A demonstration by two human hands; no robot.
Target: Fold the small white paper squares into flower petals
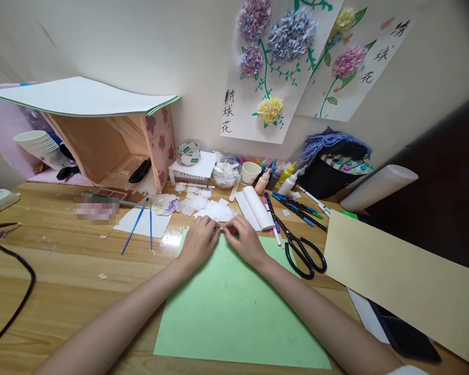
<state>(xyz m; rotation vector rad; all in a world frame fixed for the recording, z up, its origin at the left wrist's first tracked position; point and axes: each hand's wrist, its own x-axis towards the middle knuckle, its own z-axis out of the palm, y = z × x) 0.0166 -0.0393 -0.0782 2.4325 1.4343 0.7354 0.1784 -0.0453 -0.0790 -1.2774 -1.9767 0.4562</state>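
Note:
My left hand point(198, 242) and my right hand point(245, 240) meet over the far edge of a green sheet of paper point(234, 307). Between their fingertips they pinch a small piece of white paper point(221, 229), mostly hidden by the fingers. Just beyond the hands lie torn white paper pieces point(219, 211). To the right of them is a folded white paper strip point(255, 209). Black-handled scissors point(303, 252) rest across the right edge of the green sheet, close to my right forearm.
Blue brushes point(134, 229) lie on white paper at left, near a flower-shaped palette point(165, 204). Paint bottles point(287, 177), a paper cup point(251, 172) and a bowl of scraps point(226, 174) stand behind. Pens point(297, 208) and a cream board point(398, 281) are at right.

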